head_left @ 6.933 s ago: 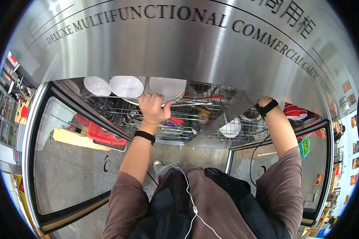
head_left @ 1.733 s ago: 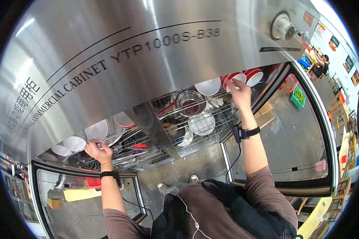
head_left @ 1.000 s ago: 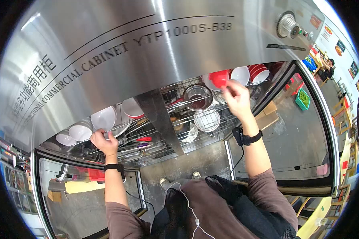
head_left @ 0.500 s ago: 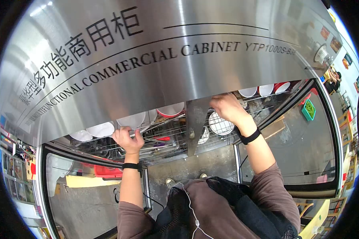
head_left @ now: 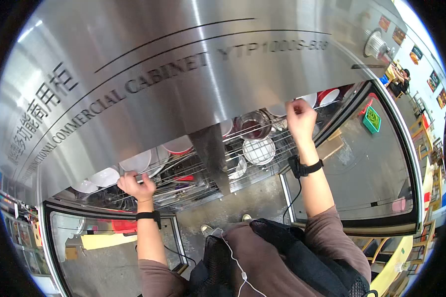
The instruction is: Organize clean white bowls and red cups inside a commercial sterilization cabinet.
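Inside a stainless steel cabinet (head_left: 148, 44), white bowls (head_left: 136, 162) stand on an upper wire shelf (head_left: 181, 159). My left hand (head_left: 136, 187) is closed over that shelf's front edge on the left, thumb apart, below the bowls. To the right, past a metal centre post (head_left: 208, 153), my right hand (head_left: 301, 121) is closed at the front of the right-hand shelf, beside a red-and-white bowl (head_left: 327, 97). Its fingertips are hidden, so what they grip does not show. A clear glass pot (head_left: 253, 124) stands left of it, above a round white dish (head_left: 259, 150).
Two glass doors hang open, the left door (head_left: 114, 247) and the right door (head_left: 366, 173). A red utensil handle (head_left: 184, 178) lies lower in the cabinet. Through the right door shows a green basket (head_left: 371, 120). Further off, a person (head_left: 400, 81) sits near the wall.
My right hand has moved right, away from the centre post, uncovering the glass pot. The view has turned and shifted right. My left hand stays at the shelf's front edge.
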Tool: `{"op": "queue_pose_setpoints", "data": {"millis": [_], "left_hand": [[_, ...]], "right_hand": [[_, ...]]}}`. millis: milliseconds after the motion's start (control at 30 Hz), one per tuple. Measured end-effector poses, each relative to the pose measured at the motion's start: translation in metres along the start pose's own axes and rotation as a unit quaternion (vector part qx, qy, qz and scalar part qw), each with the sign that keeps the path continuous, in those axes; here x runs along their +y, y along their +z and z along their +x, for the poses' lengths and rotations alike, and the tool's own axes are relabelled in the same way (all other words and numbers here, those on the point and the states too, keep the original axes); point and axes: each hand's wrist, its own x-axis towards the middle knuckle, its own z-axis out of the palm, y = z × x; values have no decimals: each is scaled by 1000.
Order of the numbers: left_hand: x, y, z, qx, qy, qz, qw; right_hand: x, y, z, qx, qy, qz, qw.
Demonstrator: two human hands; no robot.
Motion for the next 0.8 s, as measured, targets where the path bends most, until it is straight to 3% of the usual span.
{"op": "queue_pose_setpoints", "data": {"millis": [33,133,167,233,367,467,567,700,800], "left_hand": [[2,-1,2,-1,-1,5,1000],[10,-2,6,2,-16,8,1000],[11,-3,6,2,-21,9,1000],[9,-5,3,-25,-37,11,999],[16,-11,5,-48,-51,20,997],[20,-13,8,-67,-67,25,995],[22,-15,6,-78,-80,42,993],[22,-15,8,-85,-78,50,992],[20,-12,7,-76,-71,53,993]], "right_hand": [[4,-12,10,13,64,-70,995],[64,-9,31,49,-79,-105,990],[77,-9,36,-25,-51,-127,990],[60,-15,38,-82,-24,-151,985],[62,-19,49,-119,-17,-177,977],[70,-20,47,-57,1,-101,993],[82,-17,44,22,-28,77,996],[71,-35,38,36,-5,122,992],[53,-44,24,15,-66,186,980]]}}
